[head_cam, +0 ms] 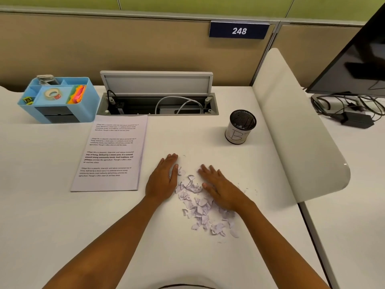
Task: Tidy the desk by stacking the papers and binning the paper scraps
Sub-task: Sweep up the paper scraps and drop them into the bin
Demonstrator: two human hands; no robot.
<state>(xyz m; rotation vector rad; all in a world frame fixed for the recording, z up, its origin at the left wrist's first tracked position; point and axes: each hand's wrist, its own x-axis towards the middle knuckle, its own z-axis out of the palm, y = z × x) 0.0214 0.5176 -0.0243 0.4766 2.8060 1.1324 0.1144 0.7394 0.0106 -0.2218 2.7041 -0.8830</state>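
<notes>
We have both hands flat on the white worktop [62, 205], one on each side of the heap of paper scraps [201, 207]. Our left hand [163, 180] stands on its edge with the fingers [171, 158] straight and pressed together, its palm turned toward the scraps and touching the heap's left margin; it grips nothing. Our right hand [220, 188] lies palm down with the fingers [208, 171] straight and slightly spread, resting on the right part of the heap, and it too holds nothing. Most of the scraps sit between the two hands and spill back toward us past the right wrist. The stack of printed papers [112, 153] lies just beyond the outer side of our left hand, squared up, apart from the scraps. The black mesh bin [241, 127] with a white label stands upright ahead of our right fingertips, well apart from them. A blue organiser [60, 100] with a roll of tape and coloured notes sits far ahead and left of our left fingers.
</notes>
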